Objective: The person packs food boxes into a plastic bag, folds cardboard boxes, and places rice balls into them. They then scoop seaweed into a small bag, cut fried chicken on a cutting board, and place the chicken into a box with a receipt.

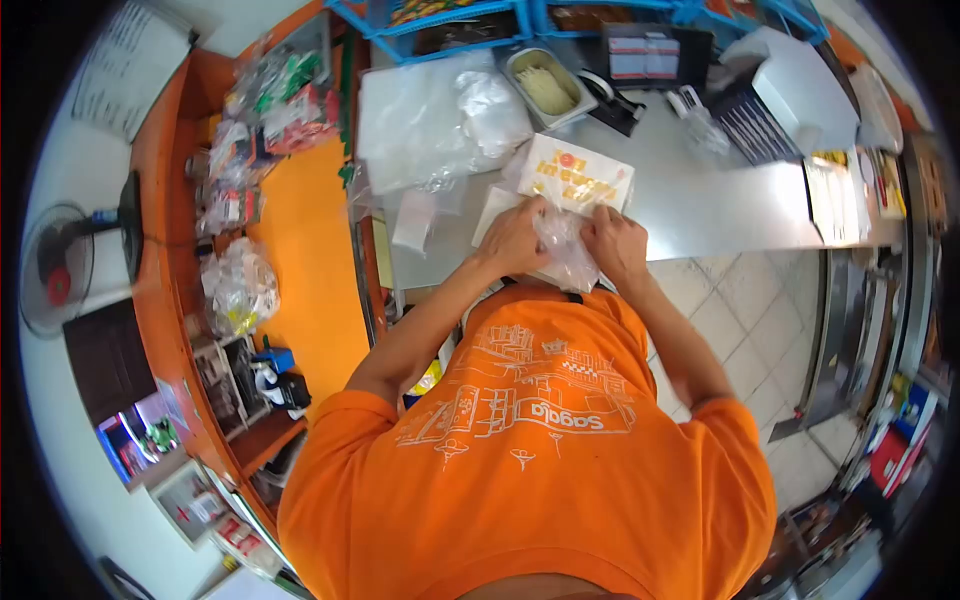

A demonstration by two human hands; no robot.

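Clear plastic bag (567, 250) pinched by left hand (512, 240), right hand (615, 243); 1 printed paper bag (578, 176)

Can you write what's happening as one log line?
left hand: holds plastic bag | right hand: holds bag | paper packet: behind, on counter

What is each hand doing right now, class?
Left hand: closed on the clear plastic bag.
Right hand: closed on the same clear plastic bag.
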